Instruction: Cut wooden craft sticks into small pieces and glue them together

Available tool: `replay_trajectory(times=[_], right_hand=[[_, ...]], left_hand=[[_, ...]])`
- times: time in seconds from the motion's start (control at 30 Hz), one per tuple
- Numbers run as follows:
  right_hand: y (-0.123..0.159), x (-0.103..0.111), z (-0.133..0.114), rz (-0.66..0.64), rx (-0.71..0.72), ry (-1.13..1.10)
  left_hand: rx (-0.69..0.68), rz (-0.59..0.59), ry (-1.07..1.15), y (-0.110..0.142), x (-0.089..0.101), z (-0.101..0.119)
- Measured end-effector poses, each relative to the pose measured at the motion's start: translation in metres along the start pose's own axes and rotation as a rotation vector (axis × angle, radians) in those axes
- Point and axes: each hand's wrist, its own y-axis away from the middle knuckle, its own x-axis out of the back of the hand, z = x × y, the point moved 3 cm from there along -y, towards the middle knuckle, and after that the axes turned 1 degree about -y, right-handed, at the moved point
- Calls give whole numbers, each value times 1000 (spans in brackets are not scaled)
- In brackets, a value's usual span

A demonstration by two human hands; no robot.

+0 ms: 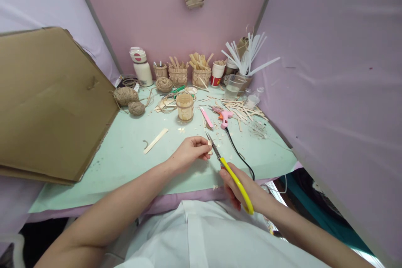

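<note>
My left hand (190,150) pinches a small piece of wooden stick (209,145) above the pale green table (125,155). My right hand (240,190) grips yellow-handled scissors (230,173), whose blades (212,144) are open around the end of the stick piece. A whole wooden stick (156,140) lies flat on the table to the left of my left hand.
A large sheet of cardboard (47,104) leans at the left. A pink glue gun (223,116) with a black cord, a stick cup (185,106), twine balls (125,95), loose sticks (243,111) and several containers of sticks and strips stand further back. Pink walls enclose the table.
</note>
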Motion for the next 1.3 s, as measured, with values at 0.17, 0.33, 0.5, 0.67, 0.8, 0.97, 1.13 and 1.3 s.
replay_trajectory(times=[0.17,0.33,0.5,0.67,0.8,0.97,1.13,1.3], right_hand=[[2,2,3,-9,12,-8],[5,5,5,-32,-21,-3],[7,7,10,-37,-5,41],[9,7,13,-59,-13,27],[12,10,9,-84,-30,30],[16,13,6,-88,-56,21],[19,16,7,-109,-42,40],[21,19,8,-138,-54,54]], left_hand=[[-5,-35,-19,1,0,-1],[7,-72,-30,0,3,-4],[17,-128,-68,-1,7,-3],[47,-164,-97,1,8,0],[72,-189,-103,3,8,3],[72,-229,-143,3,10,4],[83,-255,-170,2,12,3],[98,-302,-167,0,14,0]])
